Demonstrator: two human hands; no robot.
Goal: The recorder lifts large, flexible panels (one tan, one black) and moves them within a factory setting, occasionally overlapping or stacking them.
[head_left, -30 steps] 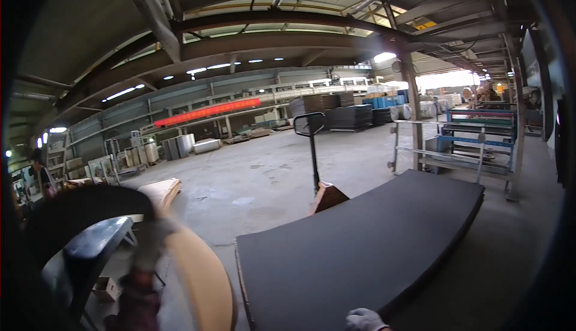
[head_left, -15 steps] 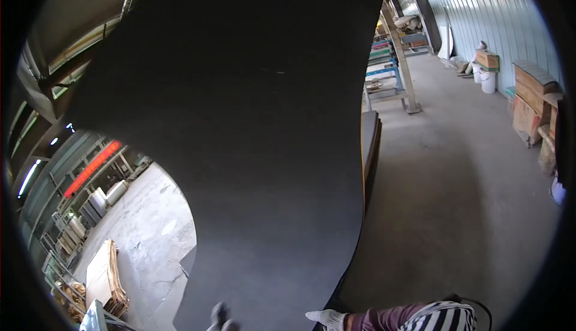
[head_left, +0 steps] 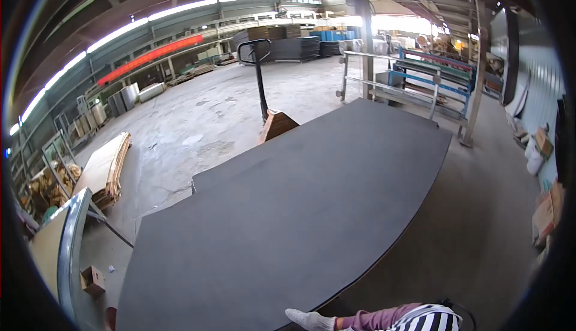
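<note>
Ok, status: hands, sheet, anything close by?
Right hand gloved, at near edge of dark sheet; left hand out of sight. Dark sheet spread out ahead. Upright black handle beyond its left edge, box on floor left.

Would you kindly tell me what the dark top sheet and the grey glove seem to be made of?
The dark top sheet: matte, possibly rubber or coated board; its surface looks dull and even.
The grey glove: probably knitted fabric, unglossy, from its soft, mottled look.

One gloved hand is seen; one dark top sheet, one black handle, one red banner and one small open box at left are counted; one pile of tan sheets is shown.
</note>
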